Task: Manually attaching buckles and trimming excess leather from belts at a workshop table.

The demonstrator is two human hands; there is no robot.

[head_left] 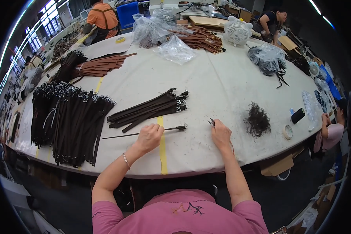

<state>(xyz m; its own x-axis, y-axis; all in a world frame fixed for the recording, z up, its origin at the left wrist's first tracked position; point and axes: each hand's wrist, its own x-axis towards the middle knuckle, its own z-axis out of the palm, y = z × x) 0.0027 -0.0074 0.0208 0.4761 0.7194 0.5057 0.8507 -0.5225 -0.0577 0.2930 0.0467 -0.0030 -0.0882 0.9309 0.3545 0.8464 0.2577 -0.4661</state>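
In my left hand [150,137], closed around it, is a thin dark belt [121,136] held edge-on, its buckle end [181,127] pointing right. My right hand [221,134] grips a small pair of thread snips [211,122], with the dark tips pointing up and left. The two hands are apart, and the snips do not touch the belt. Just beyond my left hand lies a small stack of dark belts [148,108] with silver buckles at the right end. A larger pile of dark belts [72,121], buckles to the far side, covers the table's left part.
A tangle of dark thread scraps [257,120] lies right of my right hand, near a tape roll [288,132] and a black thread spool [298,116]. Brown straps [201,39], plastic bags [177,50] and a white fan [238,32] stand far back. Other people work around the table.
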